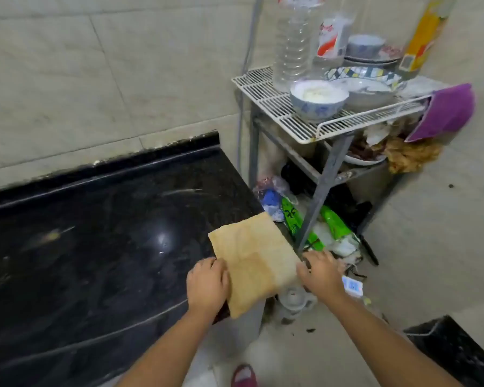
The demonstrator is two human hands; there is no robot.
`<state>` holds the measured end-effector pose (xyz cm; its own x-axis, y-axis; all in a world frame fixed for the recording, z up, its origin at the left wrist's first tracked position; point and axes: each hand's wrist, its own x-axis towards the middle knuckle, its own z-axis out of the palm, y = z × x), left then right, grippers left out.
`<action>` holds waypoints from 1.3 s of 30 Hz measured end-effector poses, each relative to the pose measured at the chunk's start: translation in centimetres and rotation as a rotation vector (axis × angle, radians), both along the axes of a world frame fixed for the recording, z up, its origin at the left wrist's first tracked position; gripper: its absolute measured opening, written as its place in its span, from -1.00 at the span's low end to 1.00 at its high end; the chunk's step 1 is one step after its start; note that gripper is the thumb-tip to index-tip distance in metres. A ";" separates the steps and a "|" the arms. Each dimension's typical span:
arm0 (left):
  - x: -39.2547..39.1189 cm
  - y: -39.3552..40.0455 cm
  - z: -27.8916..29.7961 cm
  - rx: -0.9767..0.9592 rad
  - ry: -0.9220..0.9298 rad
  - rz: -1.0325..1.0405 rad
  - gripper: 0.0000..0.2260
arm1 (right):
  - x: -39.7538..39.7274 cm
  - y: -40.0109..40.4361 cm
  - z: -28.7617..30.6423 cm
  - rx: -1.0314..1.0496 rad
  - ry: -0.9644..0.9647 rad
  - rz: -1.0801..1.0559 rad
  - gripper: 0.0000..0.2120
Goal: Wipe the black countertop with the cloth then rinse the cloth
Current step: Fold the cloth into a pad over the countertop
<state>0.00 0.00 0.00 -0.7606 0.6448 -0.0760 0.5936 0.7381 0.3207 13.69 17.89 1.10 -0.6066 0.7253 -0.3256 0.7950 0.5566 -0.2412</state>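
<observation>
You hold the cloth (253, 261) at lower centre, over the black countertop (95, 233) corner; left hand (207, 283) and right hand (320, 273) each grip an edge; probably mid-wipe; next, press it flat.

Folded tan cloth (253, 259) lies flat, overhanging the glossy black countertop (95, 233) corner.

Tan cloth (253, 263), speckled black countertop (95, 241), purple rag (447, 113), blue-patterned white bowl (317, 103).
</observation>
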 end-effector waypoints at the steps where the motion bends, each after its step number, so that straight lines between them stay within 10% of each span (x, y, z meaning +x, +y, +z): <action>1: -0.6 0.4 -0.3 0.025 -0.011 0.008 -0.77 | -0.7 0.7 -0.3 -0.018 0.017 -0.014 -0.38; 5: -2.5 1.4 -1.9 0.109 0.121 -0.036 -0.89 | -3.6 3.5 -1.4 -0.070 0.076 0.007 -0.64; 14: -2.6 2.5 -2.5 0.016 0.217 0.083 -0.71 | -7.6 7.1 -2.9 -0.546 0.063 0.009 -0.46; 23: 0.7 4.5 -1.3 -0.016 0.134 0.365 -0.89 | -5.7 8.6 -2.6 -0.413 0.211 0.255 -0.52; 32: 0.2 4.1 0.1 0.036 0.051 0.504 -0.76 | -4.2 10.6 -2.6 0.194 0.513 0.604 -0.90; 39: 0.5 1.5 3.6 0.271 0.058 0.429 -0.90 | -4.4 11.1 -0.6 0.033 0.833 0.522 -0.67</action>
<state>0.45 1.46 3.63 -0.9592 0.2639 0.1011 0.2777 0.8141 0.5101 9.28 28.98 0.53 -0.8798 0.3019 0.3672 0.0297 0.8059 -0.5913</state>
